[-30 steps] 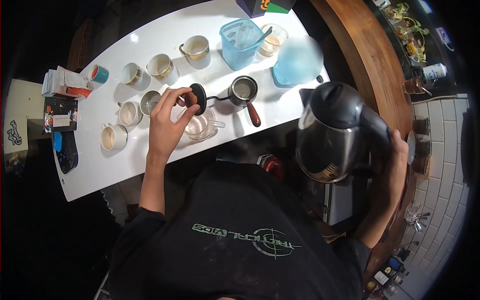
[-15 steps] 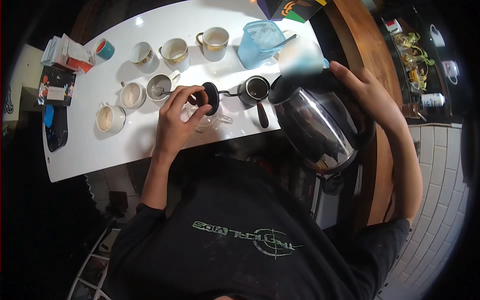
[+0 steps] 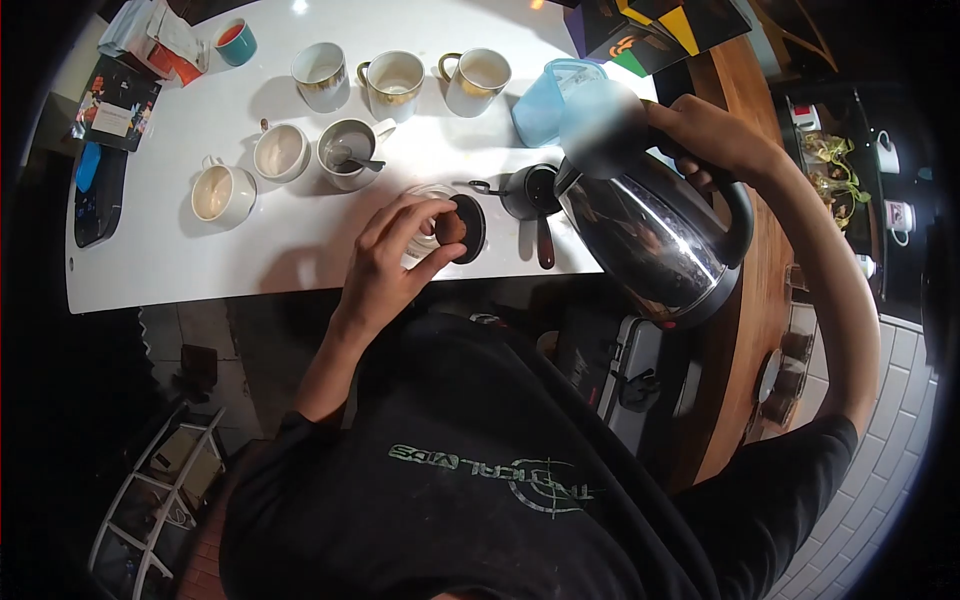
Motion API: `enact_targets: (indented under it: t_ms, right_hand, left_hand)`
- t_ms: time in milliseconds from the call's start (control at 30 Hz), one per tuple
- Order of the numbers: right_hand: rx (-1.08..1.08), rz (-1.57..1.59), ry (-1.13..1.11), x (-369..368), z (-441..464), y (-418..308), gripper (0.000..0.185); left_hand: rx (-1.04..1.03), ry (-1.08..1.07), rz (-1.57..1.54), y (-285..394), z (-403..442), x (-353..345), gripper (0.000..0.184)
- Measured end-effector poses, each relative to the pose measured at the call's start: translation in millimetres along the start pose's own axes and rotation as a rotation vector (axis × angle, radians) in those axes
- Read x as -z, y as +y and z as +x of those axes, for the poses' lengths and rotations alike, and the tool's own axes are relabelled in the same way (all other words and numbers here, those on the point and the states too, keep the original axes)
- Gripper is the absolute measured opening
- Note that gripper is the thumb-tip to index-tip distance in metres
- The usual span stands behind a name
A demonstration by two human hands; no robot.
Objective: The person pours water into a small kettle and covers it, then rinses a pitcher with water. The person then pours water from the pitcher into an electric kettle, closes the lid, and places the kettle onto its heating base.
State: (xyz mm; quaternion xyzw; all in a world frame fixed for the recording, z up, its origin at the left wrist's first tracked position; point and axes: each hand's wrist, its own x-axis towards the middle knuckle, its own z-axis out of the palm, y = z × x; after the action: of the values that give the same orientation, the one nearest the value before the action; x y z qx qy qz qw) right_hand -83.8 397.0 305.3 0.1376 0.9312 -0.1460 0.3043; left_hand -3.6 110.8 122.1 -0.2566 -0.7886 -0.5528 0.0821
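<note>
Two bare hands work at the near edge of a curved white tabletop [image 3: 130, 272]. The right hand [image 3: 722, 140] is closed around the upper part of the handle of an electric kettle [image 3: 650, 240], its fingers curled beneath it. The kettle has a shiny steel body with bright streaks of reflection, a black base and a black looped handle; its top fades into a blurred patch. It leans, held off the tabletop at the right, with its spout end just beside a small metal coffee pot [image 3: 520, 195]. That pot stands upright on the tabletop, dark inside, with a reddish-brown handle [image 3: 545, 245] pointing toward the person; a thin dark hook lies at its left side.

The left hand [image 3: 385, 262] is nearly closed, thumb and fingertips pinching the round brown knob of a flat black lid [image 3: 472, 228]. The lid is tipped almost on edge, in front of a clear glass vessel [image 3: 432, 190] that the hand partly hides.

Three white mugs with gold decoration, the middle one [image 3: 392, 84] among them, line the far side. Nearer stand two cream-coloured mugs, one [image 3: 222, 195] at the far left, and a grey-lined mug [image 3: 347, 150] with a spoon [image 3: 370, 164] in it. Behind the coffee pot sits a pale blue plastic container [image 3: 540, 110], partly blurred.
</note>
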Motion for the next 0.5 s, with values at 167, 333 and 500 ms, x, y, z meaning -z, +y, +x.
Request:
enact_targets:
  t_ms: [167,333,500]
  right_hand:
    - [0.014,-0.048,-0.083,0,14,-7,0.067]
    - [-0.061,-0.077,-0.193,4,20,-16,0.055]
    - [-0.098,-0.038,-0.205,7,25,-17,0.051]
  left_hand:
    - [0.013,-0.008,0.026,-5,-4,-4,0.039]
    - [0.005,-0.024,0.004,-3,-2,-8,0.038]
    - [-0.01,-0.058,-0.028,-3,1,-15,0.038]
